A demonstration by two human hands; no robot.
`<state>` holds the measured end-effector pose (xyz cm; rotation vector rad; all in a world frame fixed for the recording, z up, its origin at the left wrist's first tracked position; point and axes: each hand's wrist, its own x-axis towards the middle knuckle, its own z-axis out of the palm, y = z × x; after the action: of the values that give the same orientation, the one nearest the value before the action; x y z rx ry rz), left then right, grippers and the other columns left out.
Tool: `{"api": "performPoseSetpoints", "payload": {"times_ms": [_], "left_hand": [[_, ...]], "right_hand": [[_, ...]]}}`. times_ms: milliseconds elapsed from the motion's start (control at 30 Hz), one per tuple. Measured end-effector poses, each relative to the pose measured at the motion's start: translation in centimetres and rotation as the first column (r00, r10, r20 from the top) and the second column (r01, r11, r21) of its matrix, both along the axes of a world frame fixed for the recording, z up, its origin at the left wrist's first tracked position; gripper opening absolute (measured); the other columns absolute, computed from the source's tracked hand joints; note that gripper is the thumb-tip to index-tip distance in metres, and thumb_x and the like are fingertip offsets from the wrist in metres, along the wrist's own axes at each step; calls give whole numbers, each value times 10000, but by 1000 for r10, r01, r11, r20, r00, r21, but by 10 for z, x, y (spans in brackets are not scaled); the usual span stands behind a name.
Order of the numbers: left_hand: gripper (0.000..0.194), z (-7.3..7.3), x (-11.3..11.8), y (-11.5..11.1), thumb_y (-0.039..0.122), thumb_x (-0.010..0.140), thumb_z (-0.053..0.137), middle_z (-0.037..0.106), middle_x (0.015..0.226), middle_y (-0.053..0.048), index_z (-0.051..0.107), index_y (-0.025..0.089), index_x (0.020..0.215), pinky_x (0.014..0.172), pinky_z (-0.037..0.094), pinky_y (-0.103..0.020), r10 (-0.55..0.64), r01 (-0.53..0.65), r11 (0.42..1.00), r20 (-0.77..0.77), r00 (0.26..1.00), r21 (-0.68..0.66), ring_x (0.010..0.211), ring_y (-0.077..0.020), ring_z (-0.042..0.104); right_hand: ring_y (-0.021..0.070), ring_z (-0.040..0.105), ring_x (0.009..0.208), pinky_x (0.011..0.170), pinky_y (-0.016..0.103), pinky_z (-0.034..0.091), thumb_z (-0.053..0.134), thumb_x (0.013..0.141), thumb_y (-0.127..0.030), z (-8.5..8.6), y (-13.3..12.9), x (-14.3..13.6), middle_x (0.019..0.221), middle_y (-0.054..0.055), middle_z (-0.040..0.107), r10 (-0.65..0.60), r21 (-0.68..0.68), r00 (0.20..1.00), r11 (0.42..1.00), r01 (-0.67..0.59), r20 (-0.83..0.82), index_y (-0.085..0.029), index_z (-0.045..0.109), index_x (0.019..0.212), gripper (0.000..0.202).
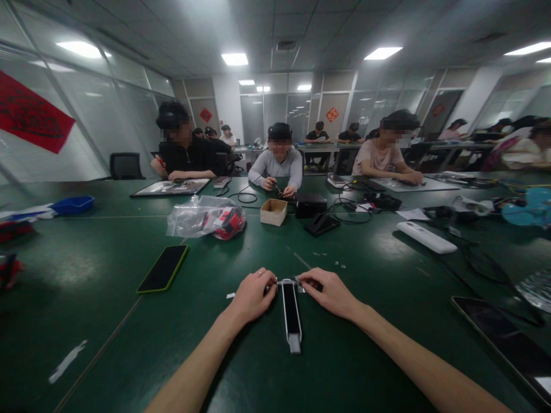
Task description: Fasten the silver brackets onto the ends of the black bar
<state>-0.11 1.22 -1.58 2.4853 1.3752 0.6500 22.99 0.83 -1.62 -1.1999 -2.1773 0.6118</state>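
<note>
A slim device with a black face and a pale frame (291, 310) lies on the green table, its narrow end toward me. At its far end, my left hand (255, 293) has its fingers closed at the left side, on something small I cannot make out. On the opposite side my right hand (326, 291) pinches a small clear piece (301, 289) beside the device's far end. A small white scrap (231, 295) lies left of my left hand.
Green-edged phone (163, 269) at left; plastic bag with red items (207, 218), cardboard box (274, 212) and black stand (321, 224) beyond. White device (426, 237), cables and a large phone (503, 338) at right. People sit across the green table (365, 355).
</note>
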Motion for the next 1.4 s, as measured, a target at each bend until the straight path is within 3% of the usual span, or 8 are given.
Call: {"api": "performPoseSetpoints", "payload": {"times_ms": [600, 933, 1033, 1233, 1400], "left_hand": [[140, -1, 1, 0, 226, 859, 435, 584, 871, -34, 565, 198, 906, 685, 414, -272, -7, 7, 1000, -13, 1000, 7, 752, -158, 539], [120, 1, 0, 0, 237, 860, 458, 580, 866, -32, 563, 194, 899, 698, 417, -276, -20, 20, 1000, 12, 1000, 0, 766, -160, 546], [132, 2, 0, 0, 249, 861, 457, 584, 868, -33, 568, 195, 909, 696, 417, -278, -4, 4, 1000, -2, 1000, 0, 760, -159, 546], [130, 4, 1, -2, 239, 839, 474, 589, 862, -36, 572, 194, 910, 685, 418, -285, 13, -13, 1000, -7, 1000, 4, 754, -165, 549], [134, 3, 2, -2, 219, 825, 477, 598, 874, -39, 581, 193, 905, 714, 429, -295, 34, -35, 999, 36, 999, 18, 776, -169, 558]], "right_hand": [[151, 567, 845, 762, 310, 480, 521, 851, -180, 4, -2, -5, 923, 33, 640, 23, 84, 1000, 996, -23, 6, -189, 624, 917, 123], [160, 564, 863, 762, 327, 479, 528, 847, -226, 5, -1, -5, 965, 48, 634, 43, 100, 997, 994, -48, 58, -189, 599, 1016, 186], [177, 561, 924, 817, 359, 460, 506, 861, -259, 10, 4, 6, 998, 60, 635, 11, 162, 995, 986, -27, 95, -185, 595, 1028, 204], [221, 521, 997, 861, 418, 418, 463, 850, -248, 3, 29, 54, 1050, 90, 616, -280, 268, 937, 938, 221, 208, -172, 606, 1031, 243], [213, 512, 983, 860, 408, 399, 465, 852, -300, -5, 36, 66, 1035, 75, 620, -234, 211, 922, 962, 174, 309, -200, 626, 1038, 266]]}}
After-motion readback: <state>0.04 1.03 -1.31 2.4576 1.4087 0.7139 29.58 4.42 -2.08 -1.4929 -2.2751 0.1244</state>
